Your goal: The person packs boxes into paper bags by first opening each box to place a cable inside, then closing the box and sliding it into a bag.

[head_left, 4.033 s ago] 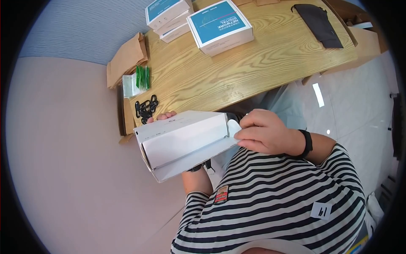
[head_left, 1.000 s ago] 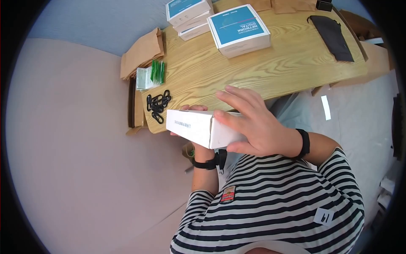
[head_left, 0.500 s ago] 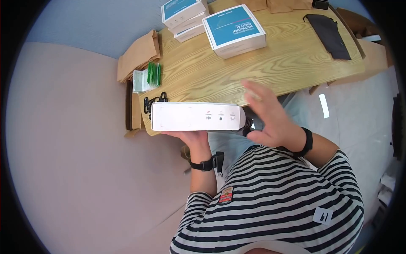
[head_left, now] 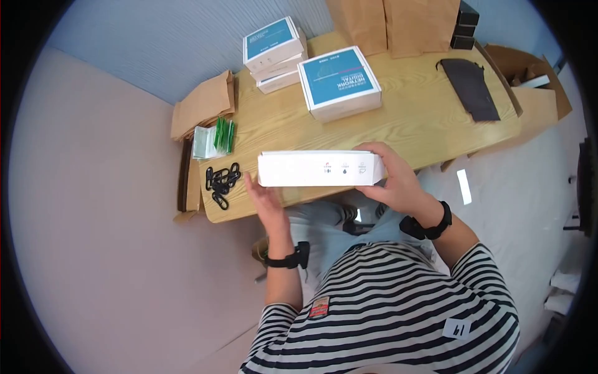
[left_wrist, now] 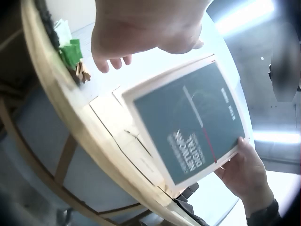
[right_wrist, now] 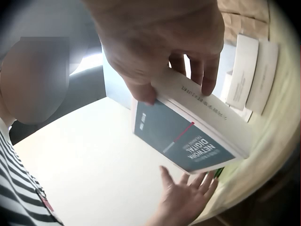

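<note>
1. I have the white box (head_left: 314, 168) held up in the air, above the near edge of the tabletop (head_left: 280, 128) and in front of the person's lap.
2. It is slim and squared off, its lid down. A narrow side printed with small icons faces my head camera; both wrist feeds show me the broad blue panel (left_wrist: 164, 127) with a red line and the words "NETWORK" and "DIGITAL". I can't see inside it.
3. The right hand (head_left: 402, 181) has its grip pinching the box at one end, thumb on the panel side, fingers across the edge.
4. The left hand (head_left: 268, 206) has its grip spread, fingers extended just beside the other end.
5. Behind, I see a larger blue-topped box (head_left: 339, 84), lid down, contents hidden, and next to it a stack of white boxes (head_left: 274, 53).
6. Brown paper bags (head_left: 358, 25) stand at the back; I can't tell what they hold.
7. Past the tabletop's right end, a cardboard carton (head_left: 523, 112) has its flaps splayed, with a white item (head_left: 537, 81) inside.
8. A dark drawstring pouch (head_left: 470, 90) lies flat near that end; green packets (head_left: 223, 136) and black clips (head_left: 222, 181) sit at the left.
</note>
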The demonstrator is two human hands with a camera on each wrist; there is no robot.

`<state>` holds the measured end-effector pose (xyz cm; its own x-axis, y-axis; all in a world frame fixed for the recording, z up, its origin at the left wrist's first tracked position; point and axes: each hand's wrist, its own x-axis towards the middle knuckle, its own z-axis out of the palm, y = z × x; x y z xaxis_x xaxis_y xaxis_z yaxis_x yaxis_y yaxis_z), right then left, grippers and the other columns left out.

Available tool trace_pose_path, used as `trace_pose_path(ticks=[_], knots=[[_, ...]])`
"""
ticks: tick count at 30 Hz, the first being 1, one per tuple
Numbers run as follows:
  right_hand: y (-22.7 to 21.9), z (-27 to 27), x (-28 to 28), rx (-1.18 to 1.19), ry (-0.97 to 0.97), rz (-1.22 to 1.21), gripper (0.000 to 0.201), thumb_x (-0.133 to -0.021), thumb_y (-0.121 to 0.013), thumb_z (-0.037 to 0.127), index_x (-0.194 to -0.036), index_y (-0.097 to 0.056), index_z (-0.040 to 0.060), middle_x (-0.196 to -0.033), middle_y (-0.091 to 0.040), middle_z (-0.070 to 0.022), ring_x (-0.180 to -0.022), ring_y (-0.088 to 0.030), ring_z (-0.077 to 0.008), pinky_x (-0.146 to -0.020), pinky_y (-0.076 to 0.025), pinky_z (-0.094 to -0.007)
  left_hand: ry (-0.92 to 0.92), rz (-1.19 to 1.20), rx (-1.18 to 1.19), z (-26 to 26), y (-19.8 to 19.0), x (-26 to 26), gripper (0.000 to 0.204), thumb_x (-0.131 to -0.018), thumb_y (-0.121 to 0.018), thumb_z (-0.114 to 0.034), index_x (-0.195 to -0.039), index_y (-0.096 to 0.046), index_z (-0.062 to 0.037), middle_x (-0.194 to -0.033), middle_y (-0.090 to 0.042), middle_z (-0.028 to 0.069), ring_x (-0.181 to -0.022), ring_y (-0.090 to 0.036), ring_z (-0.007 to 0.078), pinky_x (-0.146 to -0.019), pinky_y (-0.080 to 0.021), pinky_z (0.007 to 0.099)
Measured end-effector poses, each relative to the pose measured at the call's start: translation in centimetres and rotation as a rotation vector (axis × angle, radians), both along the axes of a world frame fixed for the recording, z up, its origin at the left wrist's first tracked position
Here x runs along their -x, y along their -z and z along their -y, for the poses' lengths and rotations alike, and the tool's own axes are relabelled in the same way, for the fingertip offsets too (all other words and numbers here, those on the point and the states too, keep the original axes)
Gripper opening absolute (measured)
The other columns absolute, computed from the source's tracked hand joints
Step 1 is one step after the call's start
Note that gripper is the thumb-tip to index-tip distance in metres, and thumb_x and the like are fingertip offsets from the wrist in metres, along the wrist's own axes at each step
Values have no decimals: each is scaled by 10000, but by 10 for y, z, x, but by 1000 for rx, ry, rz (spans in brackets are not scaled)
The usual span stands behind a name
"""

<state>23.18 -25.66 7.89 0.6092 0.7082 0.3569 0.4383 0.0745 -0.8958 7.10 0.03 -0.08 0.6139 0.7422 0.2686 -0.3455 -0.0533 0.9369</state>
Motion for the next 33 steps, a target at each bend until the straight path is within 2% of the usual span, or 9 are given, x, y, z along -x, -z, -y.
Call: trace_pose_path(ticks=[1,3,5,6,12,17,21,24,33], knots=[[-4,4,-7,30,23,119,636,-775,-802,57,-1353,-536,53,-1275,-630,-149,-1183,-619,-334,-1020,-486,-381,-24,-10,-200,-1,-9,0,1141,-845,-593,-797,-1618,-197,-58,-1623,-335,153,-1486,-359,302,-1221,-301,481],[2,7,-19,64,-13,190,650,-765,-794,46,-1360,-533,50,-1293,-618,-161,-1208,-599,-355,-1039,-475,-393,-3,75,-208,-4,-27,-3,1173,-777,-721,-759,-1579,-286,-22,-1588,-395,177,-1465,-393,300,-1198,-330,458],[4,8,-27,104,-60,268,663,-755,-786,34,-1367,-530,47,-1310,-606,-173,-1233,-579,-375,-1059,-463,-405,195,-135,-585,-8,-41,-2,1108,-723,-868,-615,-1523,-394,-13,-1492,-516,175,-1418,-458,299,-1168,-363,437],[3,8,-30,97,-67,229,677,-752,-783,31,-1378,-525,50,-1326,-595,-174,-1249,-569,-372,-1070,-454,-407,305,-112,-432,1,-49,-5,971,-670,-963,-397,-1435,-494,-25,-1397,-600,172,-1338,-539,307,-1123,-408,422],[-4,15,-21,51,67,106,679,-818,-796,76,-1429,-501,43,-1342,-571,-149,-1253,-563,-291,-1029,-460,-374,174,-42,-595,7,-34,-15,730,-673,-956,-224,-1262,-555,-64,-1344,-620,187,-1209,-607,322,-1049,-471,421],[6,18,-17,14,243,-250,569,-896,-758,105,-1416,-542,20,-1241,-610,-98,-995,-588,-153,-788,-464,-277,83,-7,-494,20,-26,-21,727,-719,-933,-351,-1269,-548,-71,-1309,-625,202,-1196,-608,336,-1031,-477,430],[-8,10,-9,35,242,-88,460,-910,-735,101,-1342,-609,4,-1186,-628,-90,-945,-592,-157,-763,-467,-278,-44,48,-594,22,-20,-34,720,-850,-785,-562,-1307,-519,-73,-1316,-606,218,-1219,-587,360,-1039,-462,447],[-10,3,-6,6,281,11,398,-916,-722,95,-1294,-645,0,-1191,-635,-96,-962,-591,-171,-780,-470,-287,-80,99,-605,28,-22,-43,687,-931,-670,-601,-1344,-488,-83,-1360,-573,237,-1252,-559,374,-1062,-438,454],[1,-2,-5,-119,320,117,425,-908,-721,78,-1317,-636,-1,-1254,-617,-131,-1025,-579,-207,-843,-479,-310,-176,150,-664,30,-18,-52,643,-973,-619,-581,-1373,-466,-101,-1426,-544,274,-1296,-542,393,-1090,-415,466]])
